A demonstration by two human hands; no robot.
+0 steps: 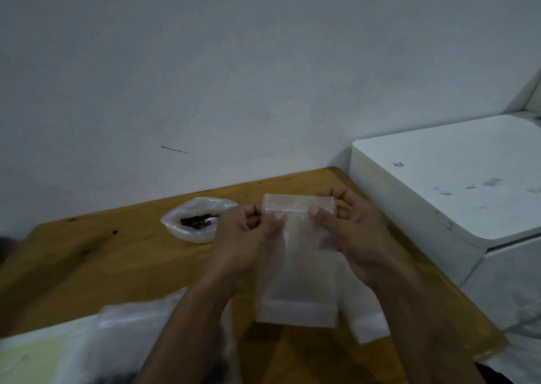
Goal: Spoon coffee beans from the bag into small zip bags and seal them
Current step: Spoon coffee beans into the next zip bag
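Observation:
A small clear zip bag [295, 269] is held upright above the wooden table [117, 266]. My left hand [246, 237] pinches its top strip on the left, and my right hand [351, 231] pinches the same strip on the right. The zip bag looks empty. Behind my left hand lies a clear plastic bag [196, 222], open at the top, with dark coffee beans [194, 223] inside. Something pale pokes out among the beans; whether it is a spoon I cannot tell.
A second small zip bag [366, 322] lies on the table under my right forearm. A blurred stack of clear bags [117, 339] sits at the front left. White boxes [445, 190] stand against the table's right edge. A pale wall rises right behind the table.

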